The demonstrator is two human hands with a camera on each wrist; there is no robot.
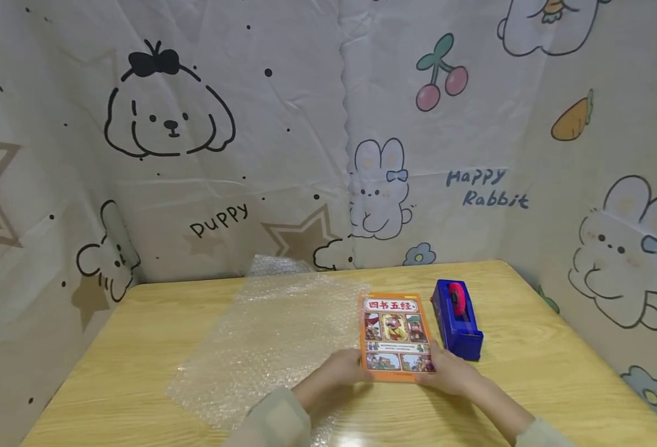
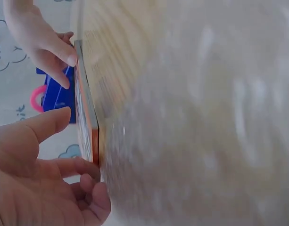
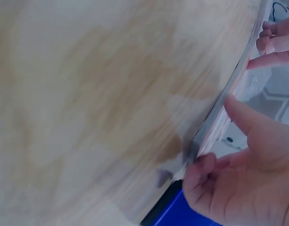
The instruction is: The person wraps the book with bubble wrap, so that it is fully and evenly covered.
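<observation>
An orange-bordered book (image 1: 394, 328) with cartoon panels and red Chinese characters lies cover up near the right edge of a clear bubble wrap sheet (image 1: 261, 335). My left hand (image 1: 342, 367) holds its lower left edge. In the left wrist view that thumb (image 2: 57, 121) reaches over the cover, and the curled fingers meet the side of the book (image 2: 93, 127). At the lower right edge, my right hand (image 1: 453, 372) grips the book too. The right wrist view has its thumb (image 3: 241, 113) on the cover side and its fingers curled at the corner.
A blue tape dispenser (image 1: 461, 332) with a pink-red core stands just right of the book, close to the right hand. Bubble wrap spreads across the middle of the wooden table (image 1: 122, 347). Behind hangs a printed cloth (image 1: 289, 155) with cartoon animals, reaching down around the table's edges.
</observation>
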